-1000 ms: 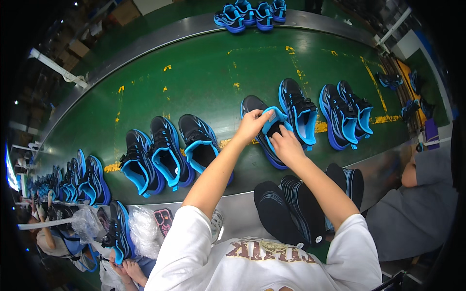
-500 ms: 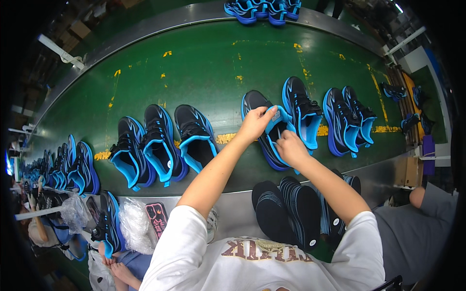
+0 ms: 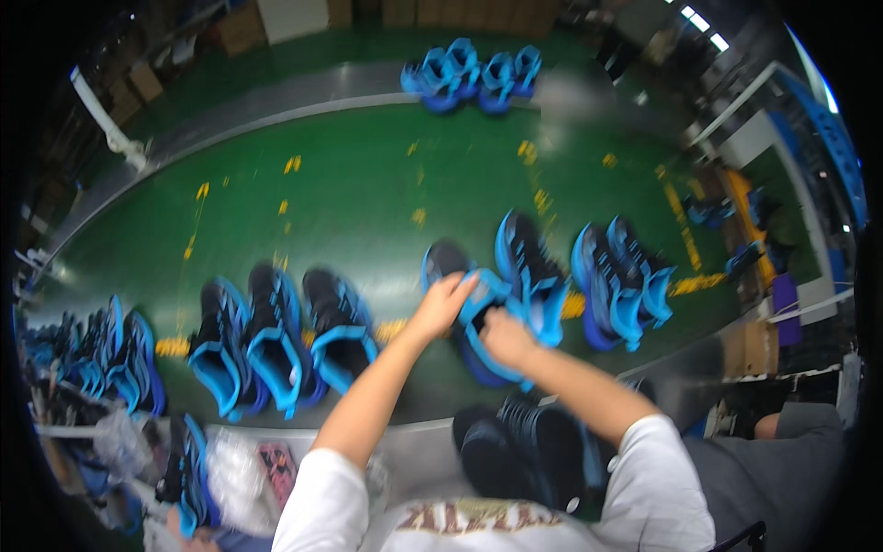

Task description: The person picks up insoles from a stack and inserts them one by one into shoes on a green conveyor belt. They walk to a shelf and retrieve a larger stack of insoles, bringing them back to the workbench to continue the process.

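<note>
A black sneaker with blue lining and sole (image 3: 446, 259) lies on the green belt in front of me, toe pointing away. My left hand (image 3: 441, 307) pinches its padded tongue at the upper edge of the opening. The fingers of my right hand (image 3: 506, 340) are curled down into the opening; their tips, and anything in them, are hidden. Just right of it lies a matching sneaker (image 3: 526, 253), partly covered at its near end by nothing of mine. Near my right forearm, dark insoles (image 3: 547, 451) lie in stacks on the metal ledge.
More matching sneakers stand on the green belt (image 3: 349, 175): three (image 3: 276, 317) to the left, a pair (image 3: 602, 276) to the right, several (image 3: 464, 69) across the far edge. Clear plastic wrap (image 3: 235, 474) and a pink-patterned phone case (image 3: 278, 469) lie at lower left. A person in grey (image 3: 763, 469) sits at right.
The whole view has tilted upward, so the belt and shoes sit lower in the picture, with some blur. Both hands stay at the same sneaker, the right still inside its opening.
</note>
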Demonstrator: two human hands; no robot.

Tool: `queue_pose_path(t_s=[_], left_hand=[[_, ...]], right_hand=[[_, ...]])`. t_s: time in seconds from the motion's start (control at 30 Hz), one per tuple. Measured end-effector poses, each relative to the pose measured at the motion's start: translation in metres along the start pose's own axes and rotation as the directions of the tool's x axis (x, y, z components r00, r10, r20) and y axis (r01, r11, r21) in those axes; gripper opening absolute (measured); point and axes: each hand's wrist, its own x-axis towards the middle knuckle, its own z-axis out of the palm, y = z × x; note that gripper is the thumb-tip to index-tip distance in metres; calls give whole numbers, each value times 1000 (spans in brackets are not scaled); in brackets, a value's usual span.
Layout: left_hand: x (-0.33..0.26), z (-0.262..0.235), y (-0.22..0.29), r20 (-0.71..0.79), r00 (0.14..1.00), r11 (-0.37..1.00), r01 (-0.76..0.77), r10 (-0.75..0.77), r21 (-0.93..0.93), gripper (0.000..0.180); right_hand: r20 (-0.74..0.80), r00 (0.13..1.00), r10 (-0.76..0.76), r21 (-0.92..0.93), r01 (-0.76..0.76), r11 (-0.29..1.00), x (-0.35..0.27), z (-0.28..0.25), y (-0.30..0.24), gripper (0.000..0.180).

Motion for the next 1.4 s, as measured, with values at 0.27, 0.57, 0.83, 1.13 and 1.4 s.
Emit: queue_pose_path(t_s=[0.27, 0.57, 0.83, 1.13, 1.4], left_hand=[[0, 1, 0, 50, 990, 983, 137, -131, -126, 37], [-9, 17, 6, -36, 945, 846, 274, -325, -457, 39], [-15, 47, 20, -401, 913, 989, -9, 69, 149, 54], [-26, 48, 4, -342, 883, 917, -201, 322, 344, 33], [-21, 43, 0, -370, 853, 847, -143, 367, 512, 34]], right_hand=[[395, 918, -50, -263, 165, 951, 2, -22, -7, 27], [661, 745, -89, -199, 289, 937, 25, -32, -22, 27], [367, 927, -78, 89, 49, 995, 31, -17, 2, 43], [330, 944, 5, 11, -9, 1000, 83, 10, -7, 42], [167, 986, 22, 156, -49, 987, 98, 24, 0, 40]])
